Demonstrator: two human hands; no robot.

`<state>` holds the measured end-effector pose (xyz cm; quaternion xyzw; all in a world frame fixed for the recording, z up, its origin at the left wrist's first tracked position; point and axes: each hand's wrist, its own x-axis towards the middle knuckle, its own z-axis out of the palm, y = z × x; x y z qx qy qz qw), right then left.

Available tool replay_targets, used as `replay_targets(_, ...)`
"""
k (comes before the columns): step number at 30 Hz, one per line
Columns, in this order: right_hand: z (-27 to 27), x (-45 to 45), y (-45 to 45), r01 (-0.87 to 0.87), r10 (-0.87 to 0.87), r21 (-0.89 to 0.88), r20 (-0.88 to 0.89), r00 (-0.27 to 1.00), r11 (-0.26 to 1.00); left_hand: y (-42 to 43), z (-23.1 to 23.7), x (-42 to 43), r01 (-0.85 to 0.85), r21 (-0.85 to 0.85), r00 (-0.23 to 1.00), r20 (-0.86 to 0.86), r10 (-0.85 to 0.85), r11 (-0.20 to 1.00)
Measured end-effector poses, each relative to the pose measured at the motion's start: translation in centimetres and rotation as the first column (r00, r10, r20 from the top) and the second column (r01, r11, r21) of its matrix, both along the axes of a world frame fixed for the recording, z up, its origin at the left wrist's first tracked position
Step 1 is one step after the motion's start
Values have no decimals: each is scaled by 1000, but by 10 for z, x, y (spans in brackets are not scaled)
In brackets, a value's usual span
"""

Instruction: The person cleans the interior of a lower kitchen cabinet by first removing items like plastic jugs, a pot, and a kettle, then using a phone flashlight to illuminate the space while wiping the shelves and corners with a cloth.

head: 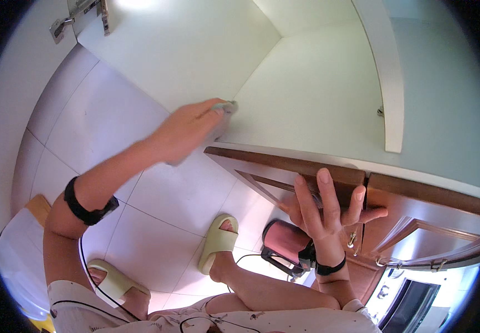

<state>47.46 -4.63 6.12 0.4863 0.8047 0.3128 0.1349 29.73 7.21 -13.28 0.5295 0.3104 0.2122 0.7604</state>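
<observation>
My left hand (190, 130) grips a crumpled greyish-green cloth (228, 109). The cloth is against the inside corner of an open white cabinet (306, 95), where its side panel (190, 54) meets the bottom board; much of it is hidden behind my fingers. Lower right, my right hand (323, 212) is held with fingers spread and nothing in it. It appears in front of the brown wooden doors (415, 208) of a lower cabinet; whether it touches them I cannot tell.
A metal hinge (59, 30) joins the swung-out white door (11, 104) at the left. A white divider (390, 83) crosses the cabinet front. Below are a red container with a black handle (285, 241), light green slippers (219, 241) and a tiled floor (161, 208). Black cables run along my body.
</observation>
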Motion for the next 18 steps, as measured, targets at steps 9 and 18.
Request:
replay_targets(9, -7, 25, -4, -165, 172, -68, 101, 980, 984, 61, 8, 29, -10, -283, 993, 109, 43, 959)
replay_targets(18, -24, -9, -4, -127, 133, -76, 66, 989, 989, 72, 51, 115, -419, 581, 850, 520, 78, 698)
